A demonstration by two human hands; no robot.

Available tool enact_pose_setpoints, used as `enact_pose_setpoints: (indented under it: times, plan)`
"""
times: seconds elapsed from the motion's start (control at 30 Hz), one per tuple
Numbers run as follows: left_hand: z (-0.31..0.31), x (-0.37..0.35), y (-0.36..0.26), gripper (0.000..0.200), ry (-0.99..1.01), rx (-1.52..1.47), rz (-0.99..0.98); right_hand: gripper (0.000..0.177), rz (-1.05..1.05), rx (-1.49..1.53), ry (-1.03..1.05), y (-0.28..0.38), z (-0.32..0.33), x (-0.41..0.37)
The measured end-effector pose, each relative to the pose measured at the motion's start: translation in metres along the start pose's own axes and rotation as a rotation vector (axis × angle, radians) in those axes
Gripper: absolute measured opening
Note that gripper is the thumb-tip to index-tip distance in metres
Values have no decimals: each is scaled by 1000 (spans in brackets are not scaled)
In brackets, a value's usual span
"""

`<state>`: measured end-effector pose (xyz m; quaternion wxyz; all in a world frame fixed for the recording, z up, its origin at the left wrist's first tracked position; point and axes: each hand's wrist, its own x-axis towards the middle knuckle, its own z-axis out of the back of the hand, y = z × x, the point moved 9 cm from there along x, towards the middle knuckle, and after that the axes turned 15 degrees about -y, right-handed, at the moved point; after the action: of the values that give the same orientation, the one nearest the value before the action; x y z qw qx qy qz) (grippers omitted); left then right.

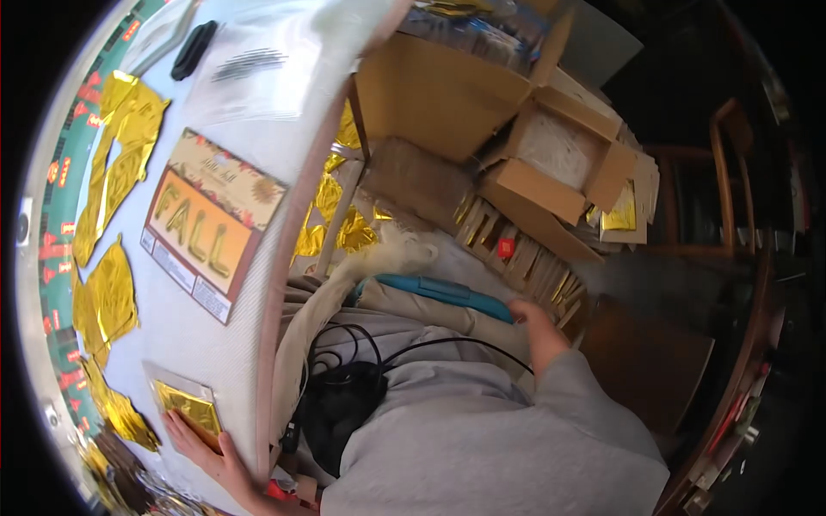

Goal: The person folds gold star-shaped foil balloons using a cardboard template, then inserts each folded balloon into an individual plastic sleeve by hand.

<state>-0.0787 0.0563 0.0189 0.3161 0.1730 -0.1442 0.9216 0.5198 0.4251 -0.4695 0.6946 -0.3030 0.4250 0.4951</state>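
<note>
At the table's near left, my left hand (202, 451) lies flat with its fingers stretched over a clear packet of folded gold foil (189, 408). My right hand (535, 325) is at the end of a long teal plastic bar (443, 291) that lies across my lap. Its fingers close around that end, partly hidden. Beyond the left hand, a printed card reading FALL (211, 228) rests on the white table. Flat gold foil balloons (107, 297) lie along the table's far side.
Clear plastic bags (258, 73) and a black object (194, 50) sit farther up the table (249, 365). An open cardboard box (555, 155) and a larger carton (439, 90) stand on the right, above a row of packed packets (525, 262). A wooden chair (731, 181) is farther right.
</note>
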Motion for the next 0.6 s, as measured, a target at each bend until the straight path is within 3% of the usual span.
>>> enact_pose_setpoints:
  times: [0.1, 0.17, 0.2, 0.23, 0.33, 0.43, 0.47, 0.57, 0.6]
  plan:
    - [2, -1, 0, 83, -9, 0, -29, 40, -11, -228, 152, -21, -29, 20]
    - [0, -1, 3, 81, -10, -24, -29, 35, 509, -270, -166, 21, -20, 51]
    - [0, -1, 2, 81, -14, -30, -36, 31, 501, -207, -340, 29, -2, 53]
    - [1, -2, 4, 81, -13, -12, -28, 28, 491, -145, -515, 55, 24, 23]
    - [1, -1, 3, 81, -23, -11, -15, 13, 1064, 162, -1232, 154, 120, -135]
    - [4, -3, -1, 81, -21, -16, 7, 5, 1283, 227, -1535, 201, 214, -225]
    - [3, -2, -3, 81, -8, -11, 14, 6, 1135, 352, -1581, 198, 248, -211]
    - [4, -3, -1, 83, -19, -3, 3, 44, 860, 84, -1782, 220, 351, -211]
    - [6, -2, -2, 83, -37, 2, 24, 64, 809, -45, -1676, 223, 371, -175]
